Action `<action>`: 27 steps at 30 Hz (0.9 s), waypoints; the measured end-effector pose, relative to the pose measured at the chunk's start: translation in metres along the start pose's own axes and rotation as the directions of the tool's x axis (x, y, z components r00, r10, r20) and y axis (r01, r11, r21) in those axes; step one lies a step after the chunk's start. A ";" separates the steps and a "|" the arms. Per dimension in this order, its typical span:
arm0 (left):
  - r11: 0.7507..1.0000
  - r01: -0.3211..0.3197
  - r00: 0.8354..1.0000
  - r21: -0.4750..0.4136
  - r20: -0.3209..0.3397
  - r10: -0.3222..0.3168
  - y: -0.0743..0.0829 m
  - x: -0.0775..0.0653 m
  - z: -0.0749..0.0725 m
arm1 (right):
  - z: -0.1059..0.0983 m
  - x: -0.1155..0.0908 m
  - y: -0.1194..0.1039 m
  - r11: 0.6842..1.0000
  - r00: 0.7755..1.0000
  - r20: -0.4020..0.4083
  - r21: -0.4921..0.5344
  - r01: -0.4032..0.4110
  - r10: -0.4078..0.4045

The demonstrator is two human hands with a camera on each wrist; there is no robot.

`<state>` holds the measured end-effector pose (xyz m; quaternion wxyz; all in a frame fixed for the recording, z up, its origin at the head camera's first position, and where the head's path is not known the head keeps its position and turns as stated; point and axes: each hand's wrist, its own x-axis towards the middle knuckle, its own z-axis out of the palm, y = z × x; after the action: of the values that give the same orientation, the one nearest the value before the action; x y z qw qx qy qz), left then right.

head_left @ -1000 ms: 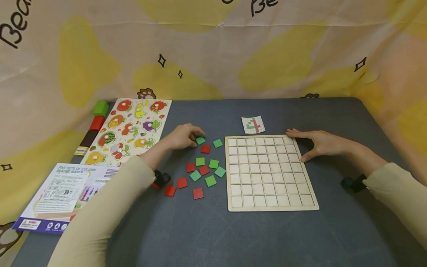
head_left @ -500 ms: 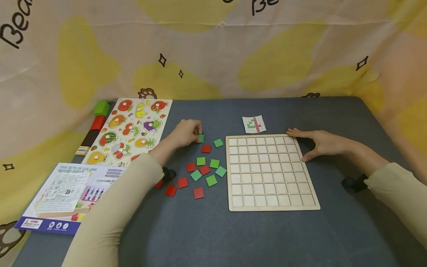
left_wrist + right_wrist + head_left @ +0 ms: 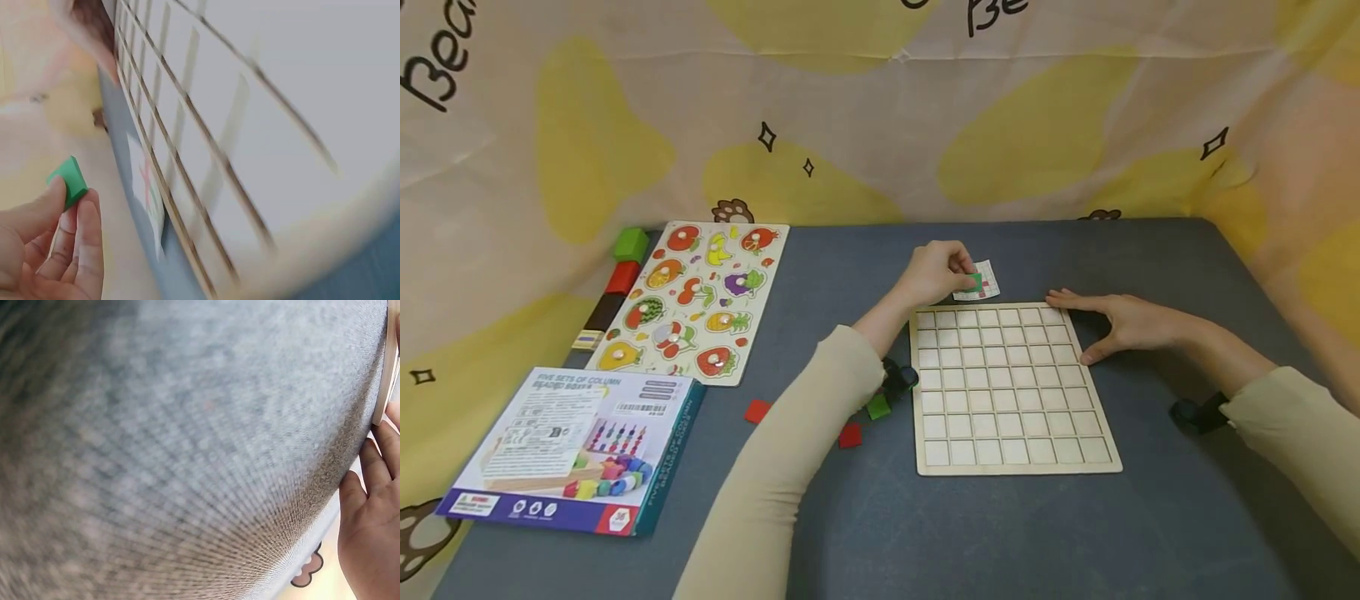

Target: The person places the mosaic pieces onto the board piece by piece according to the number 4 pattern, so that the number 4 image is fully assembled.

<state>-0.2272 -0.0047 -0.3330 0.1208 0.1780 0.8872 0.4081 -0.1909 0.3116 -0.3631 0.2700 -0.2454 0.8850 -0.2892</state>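
Note:
My left hand [image 3: 936, 271] pinches a green square tile [image 3: 70, 181] between thumb and fingers. In the head view the hand is above the board's far left corner, and the tile overlaps a small gridded pattern card [image 3: 989, 287]. The wooden grid board [image 3: 1011, 375] has bare cells throughout. Fingers straight and spread, my right hand [image 3: 1123, 325] rests at the board's far right corner, fingertips and thumb at its edge. Most loose tiles are hidden under my left forearm; a red tile [image 3: 850, 436], another red tile [image 3: 757, 411] and a green tile [image 3: 878, 407] show.
On the left, a fruit knob puzzle [image 3: 700, 292] lies behind a boxed bead set [image 3: 572, 450]. A row of blocks, with a green block [image 3: 630, 244] at its far end, lines the puzzle's left side. A patterned cloth [image 3: 865, 108] hangs behind the table.
My left hand has picked up a green tile from the far end of the loose tiles and carried it right, over to the card. The right hand stays at the board.

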 end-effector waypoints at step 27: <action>0.914 -0.069 0.994 0.399 0.103 0.030 0.028 0.010 0.063 | 0.000 -0.001 0.001 1.000 1.000 -0.001 0.011 0.002 -0.002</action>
<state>-0.2076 0.0594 -0.3524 0.1135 0.2406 0.9406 0.2111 -0.1908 0.3130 -0.3636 0.2707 -0.2447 0.8833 -0.2943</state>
